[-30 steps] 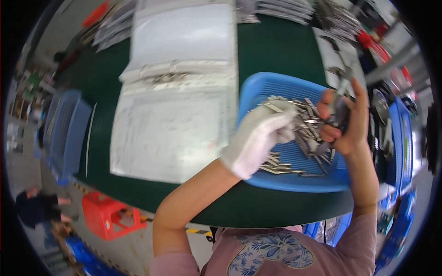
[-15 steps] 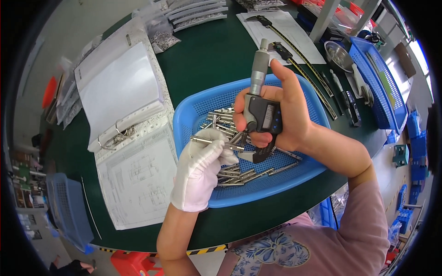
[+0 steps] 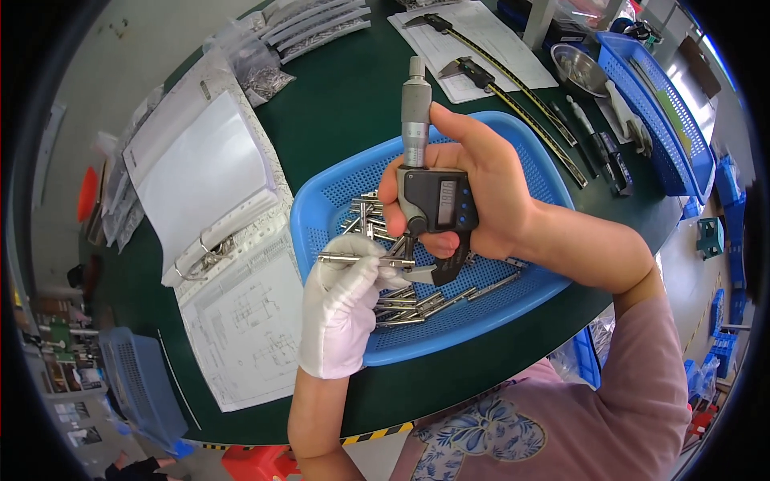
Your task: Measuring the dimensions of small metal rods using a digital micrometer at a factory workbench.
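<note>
My left hand (image 3: 341,313), in a white glove, pinches a slim steel pin (image 3: 338,257) with small notches or holes, held nearly level. Bare, my right hand (image 3: 493,180) wraps round a digital outside micrometer (image 3: 439,200), its thimble pointing up and its small display towards me. The pin's right end lies at the micrometer's measuring gap, between spindle and anvil; whether both faces touch it I cannot tell. Both hands are over a blue perforated basket (image 3: 449,350), where many similar steel pins (image 3: 401,309) lie loosely heaped.
Left of the basket lies an open ring binder (image 3: 200,168) with drawing sheets (image 3: 249,329). Bagged metal parts (image 3: 265,80) stand behind. Two digital calipers (image 3: 481,74) rest partly on papers at the back. A metal bowl (image 3: 579,70) and another blue basket (image 3: 662,120) stand right.
The micrometer has come left and tilted more upright, so its measuring gap now meets the pin's right end. My left hand keeps its pinch on the pin. The whole view has shifted slightly.
</note>
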`<state>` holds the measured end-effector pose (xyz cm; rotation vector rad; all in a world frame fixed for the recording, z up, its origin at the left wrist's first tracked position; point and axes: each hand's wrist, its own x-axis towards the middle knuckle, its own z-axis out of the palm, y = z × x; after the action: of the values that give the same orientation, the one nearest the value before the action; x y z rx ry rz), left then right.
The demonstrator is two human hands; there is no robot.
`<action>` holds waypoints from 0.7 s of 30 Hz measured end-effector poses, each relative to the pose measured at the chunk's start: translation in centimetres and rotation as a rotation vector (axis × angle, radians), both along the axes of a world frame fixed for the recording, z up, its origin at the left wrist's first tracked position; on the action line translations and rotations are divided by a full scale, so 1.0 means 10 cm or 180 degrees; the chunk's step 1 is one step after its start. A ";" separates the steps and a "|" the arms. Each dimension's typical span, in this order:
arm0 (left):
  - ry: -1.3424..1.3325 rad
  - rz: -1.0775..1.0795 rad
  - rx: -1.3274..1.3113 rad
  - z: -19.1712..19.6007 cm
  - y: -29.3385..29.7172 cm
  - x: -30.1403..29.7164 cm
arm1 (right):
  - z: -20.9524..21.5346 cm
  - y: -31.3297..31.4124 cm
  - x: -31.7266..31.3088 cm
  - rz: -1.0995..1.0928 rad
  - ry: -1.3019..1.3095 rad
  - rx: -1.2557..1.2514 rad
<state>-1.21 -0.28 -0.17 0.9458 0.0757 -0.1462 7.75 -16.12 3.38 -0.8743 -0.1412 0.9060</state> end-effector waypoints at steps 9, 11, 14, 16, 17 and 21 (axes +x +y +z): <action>0.0087 0.0029 -0.0134 0.03 0.00 0.01 | -0.01 0.02 -0.01 -0.0023 -0.0139 -0.0161; 0.0107 0.0150 -0.0153 0.03 0.01 -0.01 | -0.01 0.04 -0.02 -0.0044 -0.0134 -0.0132; 0.0119 0.0280 -0.0158 0.05 -0.01 -0.01 | 0.01 0.03 -0.04 -0.0067 -0.0228 -0.0211; 0.0108 0.0286 -0.0138 0.07 -0.03 -0.01 | 0.02 0.03 -0.05 -0.0073 -0.0329 -0.0314; 0.0106 0.0289 -0.0113 0.08 -0.04 -0.01 | 0.01 0.02 -0.05 -0.0095 -0.0311 -0.0273; 0.0082 0.0247 -0.0047 0.06 -0.03 -0.01 | -0.01 0.03 -0.05 -0.0146 -0.0198 -0.0099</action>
<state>-1.32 -0.61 0.45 0.9249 0.1348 -0.0871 7.28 -15.77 3.24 -0.9314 -0.1605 0.8405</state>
